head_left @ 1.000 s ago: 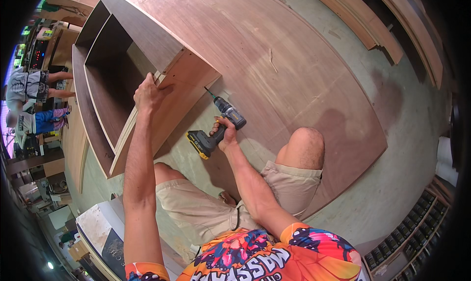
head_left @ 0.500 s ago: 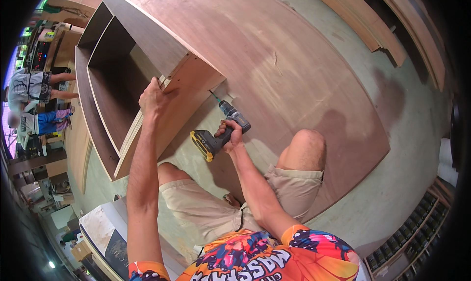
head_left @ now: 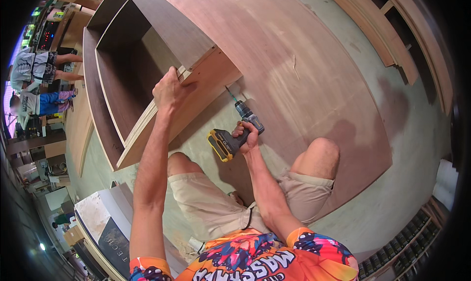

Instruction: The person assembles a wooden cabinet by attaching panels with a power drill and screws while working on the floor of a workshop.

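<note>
A power drill [head_left: 232,140] with a yellow-trimmed battery is being grasped by the right hand [head_left: 248,135], its handle being enclosed by bent fingers in front of the crouched or seated body. The green-and-dark drill bit [head_left: 231,93] is being pointed up and to the left, toward the reddish end panel [head_left: 196,97] of a dark brown cabinet [head_left: 171,26]; whether the panel is being touched by the tip cannot be told. The cabinet, left of the drill, is being gripped by the left hand [head_left: 168,91], which is being kept clasped over the pale layered edge near the upper corner of the end panel. Dark hollow compartments are being exposed on the cabinet's left side. Beside the cabinet, much of the grey floor [head_left: 412,139] is being covered by a large plywood sheet [head_left: 319,99], on which a thin wood sliver [head_left: 295,66] is being borne. Long boards [head_left: 365,28] are being stored at the upper right. Shelving with dark items [head_left: 402,251] is being seen at the lower right, and two other people [head_left: 37,67] are being glimpsed at the far left.
</note>
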`<control>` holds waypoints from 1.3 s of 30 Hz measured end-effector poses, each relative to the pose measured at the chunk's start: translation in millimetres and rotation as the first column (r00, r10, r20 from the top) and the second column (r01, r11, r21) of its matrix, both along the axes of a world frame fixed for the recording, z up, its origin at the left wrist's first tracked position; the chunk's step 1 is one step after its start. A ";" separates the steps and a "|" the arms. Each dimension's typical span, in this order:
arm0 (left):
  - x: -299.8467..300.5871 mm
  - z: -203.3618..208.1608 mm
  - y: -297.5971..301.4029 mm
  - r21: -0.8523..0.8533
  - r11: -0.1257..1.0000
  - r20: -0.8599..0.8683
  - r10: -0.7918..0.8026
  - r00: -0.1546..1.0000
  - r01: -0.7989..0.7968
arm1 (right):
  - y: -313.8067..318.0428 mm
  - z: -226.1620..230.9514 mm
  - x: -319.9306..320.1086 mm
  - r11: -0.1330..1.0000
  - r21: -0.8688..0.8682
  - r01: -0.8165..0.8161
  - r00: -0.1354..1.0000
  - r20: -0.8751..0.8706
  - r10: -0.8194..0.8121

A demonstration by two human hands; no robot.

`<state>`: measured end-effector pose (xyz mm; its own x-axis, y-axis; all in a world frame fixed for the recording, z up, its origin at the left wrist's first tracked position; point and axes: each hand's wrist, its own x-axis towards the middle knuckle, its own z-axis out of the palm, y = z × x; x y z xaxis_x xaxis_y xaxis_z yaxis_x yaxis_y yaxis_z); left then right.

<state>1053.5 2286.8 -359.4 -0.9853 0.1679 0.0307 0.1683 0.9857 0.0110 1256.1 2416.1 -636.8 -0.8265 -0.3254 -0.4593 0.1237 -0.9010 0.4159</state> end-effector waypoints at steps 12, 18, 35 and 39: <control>-0.6 -5.5 -6.2 0.030 1.000 -0.022 -0.007 1.000 0.007 | 4.3 -22.5 14.3 0.999 -0.042 -0.019 0.998 -0.059 0.016; -0.9 -7.9 -4.8 0.019 1.000 -0.018 0.003 1.000 -0.003 | 8.0 -33.3 17.1 0.995 -0.098 -0.014 0.997 -0.078 0.006; 74.6 -181.8 18.5 0.608 0.777 0.215 0.038 0.976 -0.164 | -2.1 -37.4 21.8 0.997 -0.073 0.030 0.996 -0.079 -0.036; 27.1 -240.1 43.4 0.518 0.771 0.257 0.271 0.927 -0.370 | 4.2 -37.9 22.5 0.998 -0.052 0.039 0.994 -0.104 -0.044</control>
